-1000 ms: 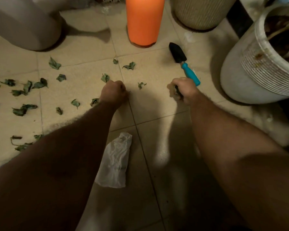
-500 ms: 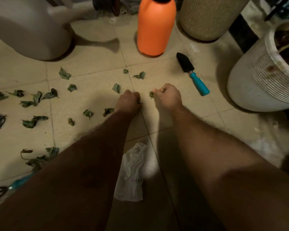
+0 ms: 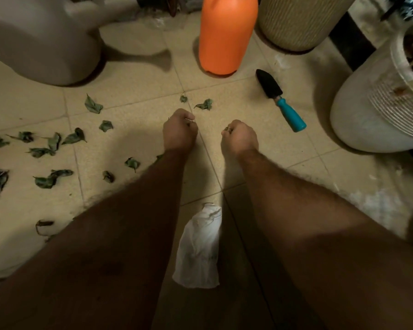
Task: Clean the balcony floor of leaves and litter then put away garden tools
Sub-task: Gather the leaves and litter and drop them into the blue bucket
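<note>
Both hands are curled into fists low over the floor, the left hand (image 3: 179, 132) and the right hand (image 3: 239, 136) each clamped on a bit of green leaf. More leaves (image 3: 50, 145) lie scattered on the tiles (image 3: 134, 120) to the left. They look dry, light and crumbly, so a gentle pinch or gathered handful suits them; the trowel (image 3: 280, 100) is best lifted by its blue handle.

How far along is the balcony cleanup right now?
Early. Done: the tiles just before the hands look picked clean. In hand: left hand and right hand each grip bits of leaf. Left: many leaves on the floor, the bag lying flat, the trowel not put away.
</note>
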`<action>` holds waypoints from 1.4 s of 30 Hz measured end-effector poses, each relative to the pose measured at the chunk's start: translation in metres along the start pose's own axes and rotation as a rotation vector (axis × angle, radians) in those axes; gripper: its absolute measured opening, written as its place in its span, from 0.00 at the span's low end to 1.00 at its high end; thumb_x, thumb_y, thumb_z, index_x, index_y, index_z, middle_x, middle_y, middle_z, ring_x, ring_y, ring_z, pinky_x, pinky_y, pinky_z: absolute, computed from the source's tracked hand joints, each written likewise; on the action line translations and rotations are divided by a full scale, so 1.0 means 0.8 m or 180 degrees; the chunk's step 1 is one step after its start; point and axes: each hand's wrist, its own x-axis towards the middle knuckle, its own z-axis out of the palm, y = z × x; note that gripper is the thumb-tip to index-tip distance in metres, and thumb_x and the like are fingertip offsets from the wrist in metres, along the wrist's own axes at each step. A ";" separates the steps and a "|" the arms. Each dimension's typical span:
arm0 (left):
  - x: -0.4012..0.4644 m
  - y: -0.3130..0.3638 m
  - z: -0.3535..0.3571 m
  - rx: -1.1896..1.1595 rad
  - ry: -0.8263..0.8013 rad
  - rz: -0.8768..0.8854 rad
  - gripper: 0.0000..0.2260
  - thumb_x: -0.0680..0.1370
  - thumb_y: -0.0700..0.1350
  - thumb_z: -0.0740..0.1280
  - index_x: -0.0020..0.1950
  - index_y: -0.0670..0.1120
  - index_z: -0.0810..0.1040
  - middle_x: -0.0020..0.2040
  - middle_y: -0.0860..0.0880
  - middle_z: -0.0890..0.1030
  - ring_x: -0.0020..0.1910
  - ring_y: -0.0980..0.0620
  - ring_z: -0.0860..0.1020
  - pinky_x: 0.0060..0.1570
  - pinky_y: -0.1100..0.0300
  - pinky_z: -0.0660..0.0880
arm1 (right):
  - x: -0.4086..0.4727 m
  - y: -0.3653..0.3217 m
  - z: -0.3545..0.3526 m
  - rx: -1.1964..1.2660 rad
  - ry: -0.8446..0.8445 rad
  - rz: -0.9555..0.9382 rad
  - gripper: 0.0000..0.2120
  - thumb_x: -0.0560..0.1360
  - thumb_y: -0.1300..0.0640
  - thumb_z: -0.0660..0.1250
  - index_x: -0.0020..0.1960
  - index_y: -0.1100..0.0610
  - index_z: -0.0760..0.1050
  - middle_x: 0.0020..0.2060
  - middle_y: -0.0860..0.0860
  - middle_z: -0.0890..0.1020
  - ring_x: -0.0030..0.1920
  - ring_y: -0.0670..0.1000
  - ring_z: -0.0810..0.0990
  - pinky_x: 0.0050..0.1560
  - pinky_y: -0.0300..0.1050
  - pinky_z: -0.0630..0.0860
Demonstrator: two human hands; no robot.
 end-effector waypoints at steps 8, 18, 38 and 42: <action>-0.002 0.000 -0.021 -0.0156 0.0479 -0.0253 0.13 0.83 0.42 0.56 0.57 0.40 0.80 0.51 0.45 0.80 0.50 0.50 0.75 0.46 0.63 0.67 | -0.013 0.013 -0.032 0.3499 -0.0870 0.1038 0.06 0.70 0.56 0.61 0.35 0.54 0.68 0.29 0.51 0.70 0.28 0.50 0.67 0.26 0.42 0.66; 0.011 -0.033 -0.072 0.0104 0.0944 -0.0744 0.11 0.81 0.50 0.63 0.51 0.43 0.79 0.46 0.47 0.79 0.47 0.49 0.76 0.47 0.60 0.70 | 0.005 -0.041 -0.022 0.3975 -0.1010 0.0757 0.08 0.75 0.62 0.58 0.37 0.60 0.69 0.28 0.54 0.73 0.26 0.50 0.65 0.22 0.40 0.60; 0.026 -0.025 -0.031 0.1529 0.0098 -0.0213 0.12 0.82 0.50 0.64 0.58 0.43 0.77 0.54 0.47 0.73 0.48 0.51 0.72 0.45 0.58 0.72 | 0.092 -0.069 0.006 0.0240 -0.0187 -0.0846 0.22 0.72 0.40 0.73 0.54 0.56 0.74 0.45 0.51 0.78 0.46 0.52 0.76 0.38 0.44 0.66; 0.020 -0.025 -0.042 0.0935 0.0470 -0.0399 0.06 0.82 0.47 0.63 0.54 0.46 0.74 0.46 0.51 0.74 0.44 0.54 0.73 0.40 0.63 0.70 | 0.097 -0.081 0.007 0.0097 -0.0472 -0.0895 0.16 0.75 0.46 0.71 0.53 0.57 0.76 0.47 0.53 0.80 0.49 0.54 0.78 0.40 0.45 0.69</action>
